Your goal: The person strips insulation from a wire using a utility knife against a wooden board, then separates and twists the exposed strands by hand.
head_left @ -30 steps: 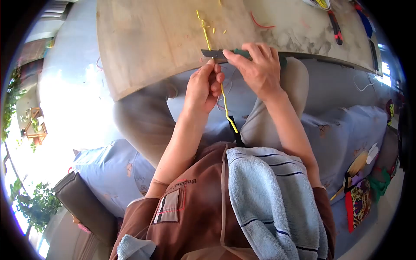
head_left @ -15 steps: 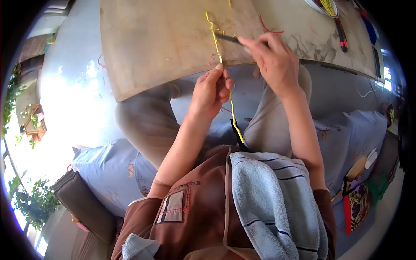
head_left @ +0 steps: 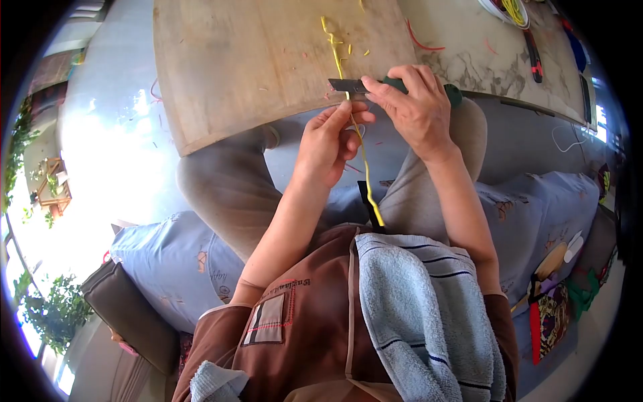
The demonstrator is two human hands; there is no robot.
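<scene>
A yellow wire runs from the board down toward my lap, its far end bent and frayed-looking on the wood. My left hand pinches it between thumb and finger just at the board's near edge. In my right hand is a utility knife with a dark blade and a green handle, partly hidden by my fingers. The blade lies across the wire, just beyond my left thumb. Small yellow scraps lie beside the wire's far part.
The wooden board covers the table in front of me, beside a marbled surface. On the right are a red wire, a red-and-black tool and a coil of wires. A blue towel drapes over my front.
My right hand has brought the knife down the wire, nearer to my left thumb. The blade was farther out on the board before. My left hand has barely moved and keeps its pinch.
</scene>
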